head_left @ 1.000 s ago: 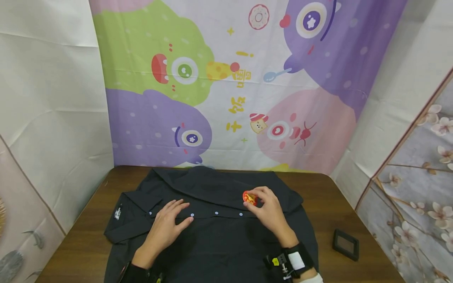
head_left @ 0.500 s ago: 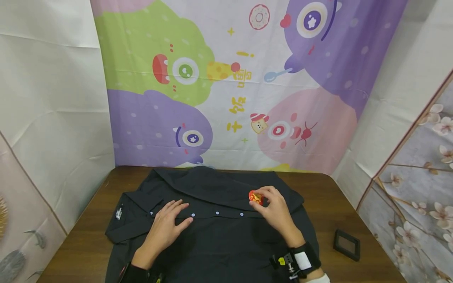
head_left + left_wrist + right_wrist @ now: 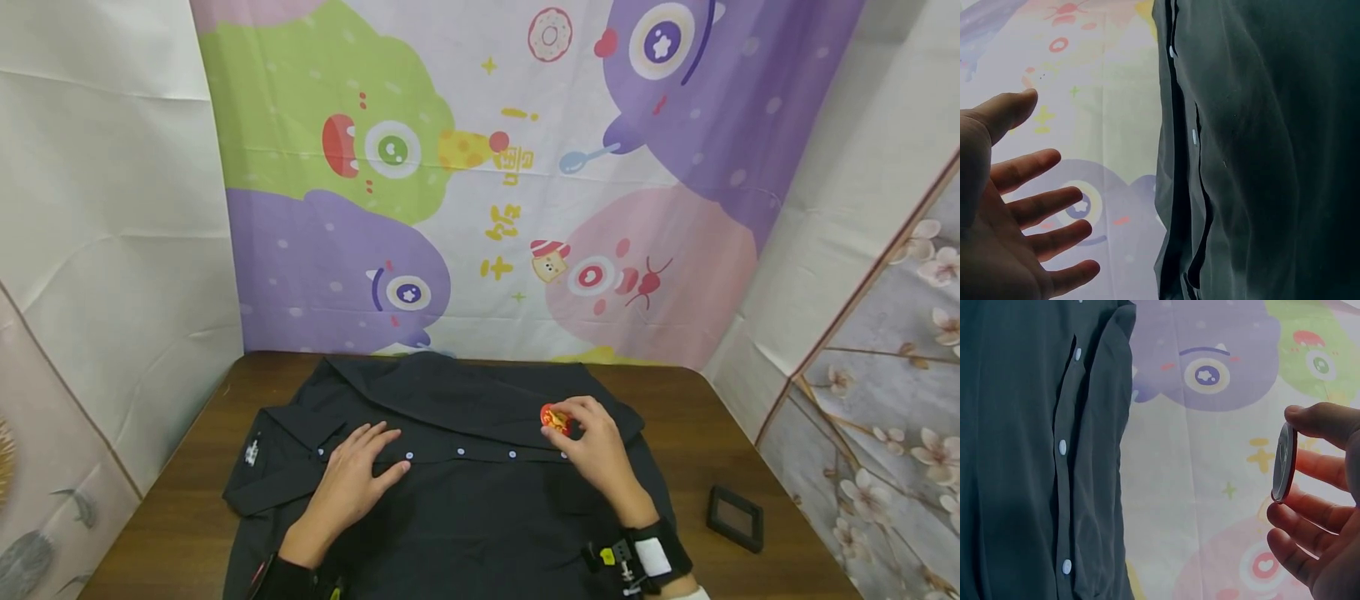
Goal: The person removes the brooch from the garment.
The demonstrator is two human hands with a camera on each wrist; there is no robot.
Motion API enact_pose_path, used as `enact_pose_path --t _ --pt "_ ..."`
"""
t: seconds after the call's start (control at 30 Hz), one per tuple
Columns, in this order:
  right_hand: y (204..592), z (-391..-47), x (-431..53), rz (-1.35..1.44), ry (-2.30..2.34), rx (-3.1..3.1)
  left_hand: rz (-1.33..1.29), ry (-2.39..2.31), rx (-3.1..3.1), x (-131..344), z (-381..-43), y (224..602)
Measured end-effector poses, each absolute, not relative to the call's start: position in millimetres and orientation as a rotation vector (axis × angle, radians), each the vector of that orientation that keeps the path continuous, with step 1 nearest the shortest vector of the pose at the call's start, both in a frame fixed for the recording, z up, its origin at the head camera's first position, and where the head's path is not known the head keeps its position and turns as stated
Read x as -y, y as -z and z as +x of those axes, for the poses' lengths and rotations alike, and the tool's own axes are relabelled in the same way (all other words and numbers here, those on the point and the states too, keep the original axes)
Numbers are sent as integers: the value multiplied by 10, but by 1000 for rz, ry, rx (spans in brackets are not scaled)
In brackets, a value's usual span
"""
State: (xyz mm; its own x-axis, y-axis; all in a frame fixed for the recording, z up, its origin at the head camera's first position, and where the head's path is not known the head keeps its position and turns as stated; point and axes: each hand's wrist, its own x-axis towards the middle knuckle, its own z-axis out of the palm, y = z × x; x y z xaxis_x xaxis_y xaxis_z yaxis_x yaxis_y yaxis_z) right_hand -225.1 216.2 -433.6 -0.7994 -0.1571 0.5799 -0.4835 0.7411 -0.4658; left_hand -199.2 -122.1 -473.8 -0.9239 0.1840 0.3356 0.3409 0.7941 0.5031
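A black buttoned shirt lies spread across the table, with light buttons along its placket and a small white print on the folded sleeve at left. My right hand pinches a round red and gold button badge between thumb and fingers, held up over the right part of the shirt. From the right wrist, the badge appears nearly edge-on with its grey back showing. Over the shirt's left part is my left hand; its fingers are spread and hold nothing.
On the brown wooden table, a small black rectangular frame lies right of the shirt. A cartoon-printed cloth hangs behind the table's back edge. Pale and floral panels stand at both sides.
The right hand has shifted to the right with the badge, and another shirt button now shows beside it. My left hand has stayed about where it was.
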Motion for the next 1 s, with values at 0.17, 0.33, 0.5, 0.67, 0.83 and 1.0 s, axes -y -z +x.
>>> enact_pose_path --t 0.17,0.33,0.5,0.67,0.83,1.0 --pt "4333 -2237 -2197 474 -851 2417 -409 840 2712 1218 -1990 4752" --pt "4345 -2228 -2229 455 -860 2423 -401 842 2716 1220 -1983 4769" --pt "4347 -2218 -2261 422 -860 2427 -406 827 2705 1222 -1991 4766" --pt "4355 -2192 -2319 403 -857 2431 -409 817 2701 1209 -2000 4763" --pt "4354 -2182 -2381 399 -848 2410 -413 824 2696 1196 -1989 4780" --pt "4357 -2172 -2434 401 -844 2399 -403 825 2694 1188 -1982 4790"
